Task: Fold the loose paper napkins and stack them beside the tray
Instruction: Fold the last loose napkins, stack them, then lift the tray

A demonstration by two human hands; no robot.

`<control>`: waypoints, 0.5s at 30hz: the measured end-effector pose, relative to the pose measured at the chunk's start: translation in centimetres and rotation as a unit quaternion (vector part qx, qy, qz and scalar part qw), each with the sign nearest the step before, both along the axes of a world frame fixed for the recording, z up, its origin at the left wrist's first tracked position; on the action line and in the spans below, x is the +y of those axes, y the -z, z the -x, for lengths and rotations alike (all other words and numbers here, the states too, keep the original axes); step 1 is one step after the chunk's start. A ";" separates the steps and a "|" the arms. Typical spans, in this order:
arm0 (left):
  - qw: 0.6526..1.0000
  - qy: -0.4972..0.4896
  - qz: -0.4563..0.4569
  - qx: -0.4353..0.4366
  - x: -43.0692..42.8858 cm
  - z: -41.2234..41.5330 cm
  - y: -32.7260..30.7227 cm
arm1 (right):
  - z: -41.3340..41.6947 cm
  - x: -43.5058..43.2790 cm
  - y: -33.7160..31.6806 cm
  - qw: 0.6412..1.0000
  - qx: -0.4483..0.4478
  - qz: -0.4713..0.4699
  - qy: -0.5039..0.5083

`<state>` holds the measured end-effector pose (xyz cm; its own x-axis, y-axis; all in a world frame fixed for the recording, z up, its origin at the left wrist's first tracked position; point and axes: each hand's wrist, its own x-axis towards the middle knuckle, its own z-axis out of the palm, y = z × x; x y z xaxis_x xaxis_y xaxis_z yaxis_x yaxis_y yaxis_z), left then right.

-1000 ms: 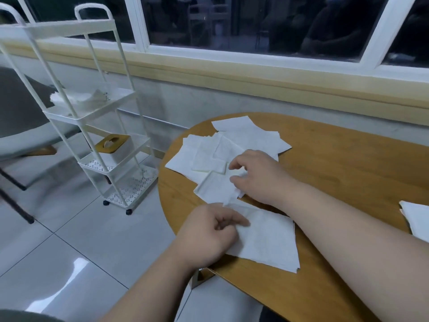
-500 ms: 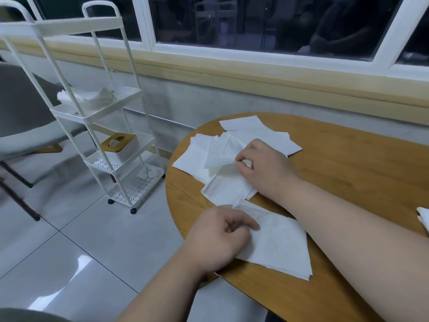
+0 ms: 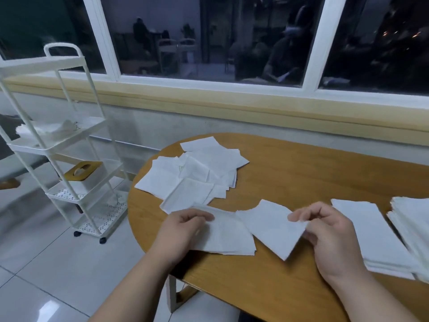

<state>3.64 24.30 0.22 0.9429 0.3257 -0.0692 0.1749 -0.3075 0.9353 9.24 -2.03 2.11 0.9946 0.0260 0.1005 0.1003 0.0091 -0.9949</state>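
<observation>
Right hand (image 3: 329, 235) pinches single napkin (image 3: 271, 228) by right corner, near middle of table (image 3: 301, 173). Left hand (image 3: 183, 231), fingers curled, grips near stack (image 3: 229, 240) at near-left edge. Loose napkins (image 3: 197, 173) far left; folded stacks (image 3: 376, 235) right.

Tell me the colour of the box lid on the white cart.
The lid is mustard yellow; head view shows it.

From my end this looks like a cafe or break-room corner, I'd say, going by the round wooden table (image 3: 301, 173) scattered with paper napkins (image 3: 197, 175), the big dark window (image 3: 209, 36) right behind it, the glossy tiled floor (image 3: 41, 263) and a white rolling cart (image 3: 53, 148) with a tissue box (image 3: 82, 170).
</observation>
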 end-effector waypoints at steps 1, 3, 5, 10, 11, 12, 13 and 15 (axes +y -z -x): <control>1.000 0.002 0.005 0.002 -0.8 -0.2 -0.1 | 0.4 -0.7 0.3 1.000 -0.006 0.012 0.003; 1.000 0.021 -0.017 0.001 -2.3 -0.6 0.0 | 1.2 -1.4 0.7 0.998 -0.023 0.052 0.014; 0.999 0.032 -0.040 -0.012 -3.0 -0.7 0.2 | 1.6 -1.7 0.8 0.995 -0.040 0.091 0.031; 0.996 0.063 -0.010 -0.069 -2.7 -0.1 0.0 | 2.1 -0.9 -1.6 0.979 -0.106 0.172 -0.013; 0.995 0.069 -0.013 -0.074 -2.6 0.1 0.0 | 2.3 -0.5 -2.4 0.978 -0.128 0.160 -0.048; 0.994 0.073 -0.018 -0.078 -2.5 0.2 -0.1 | 2.4 0.1 -3.2 0.976 -0.147 0.134 -0.091; 0.993 0.077 -0.023 -0.081 -2.4 0.3 -0.1 | 2.5 0.7 -4.0 0.973 -0.160 0.092 -0.136; 0.993 0.081 -0.037 -0.083 -2.1 0.3 0.0 | 2.3 1.9 -4.6 0.964 -0.158 -0.015 -0.214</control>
